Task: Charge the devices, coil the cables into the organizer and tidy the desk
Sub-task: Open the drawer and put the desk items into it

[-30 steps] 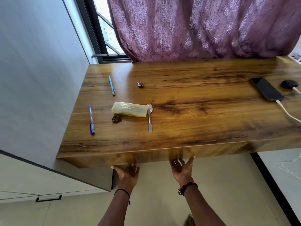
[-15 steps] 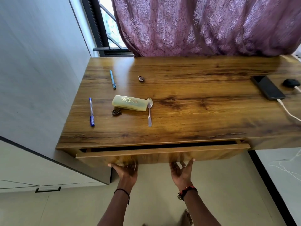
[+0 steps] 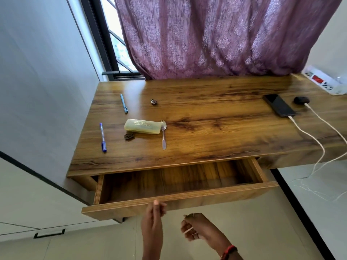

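The wooden desk (image 3: pixel 216 117) has its drawer (image 3: pixel 178 201) pulled out, and the drawer looks bare inside. On the right lie a black phone (image 3: pixel 278 105) and a small black case (image 3: pixel 301 100), each with a white cable (image 3: pixel 308 136) plugged in and running over the desk edge. A yellow pencil case (image 3: pixel 142 126), a spoon (image 3: pixel 163 135) and two pens (image 3: pixel 102 137) (image 3: pixel 124 103) lie on the left. My left hand (image 3: pixel 154 218) hangs just in front of the drawer front, fingers loosely together, holding nothing. My right hand (image 3: pixel 197 227) is below it, loosely curled and holding nothing.
A white power strip (image 3: pixel 324 82) sits at the back right corner. A small round object (image 3: pixel 153 102) and a dark clip-like thing (image 3: pixel 129 136) lie on the desk. A purple curtain (image 3: pixel 216 34) hangs behind, a grey cabinet (image 3: pixel 37 91) stands at the left. Cables trail on the floor at right.
The drawer has slid out from a narrow gap to well open. Both hands have let go of its underside and dropped back in front of it.
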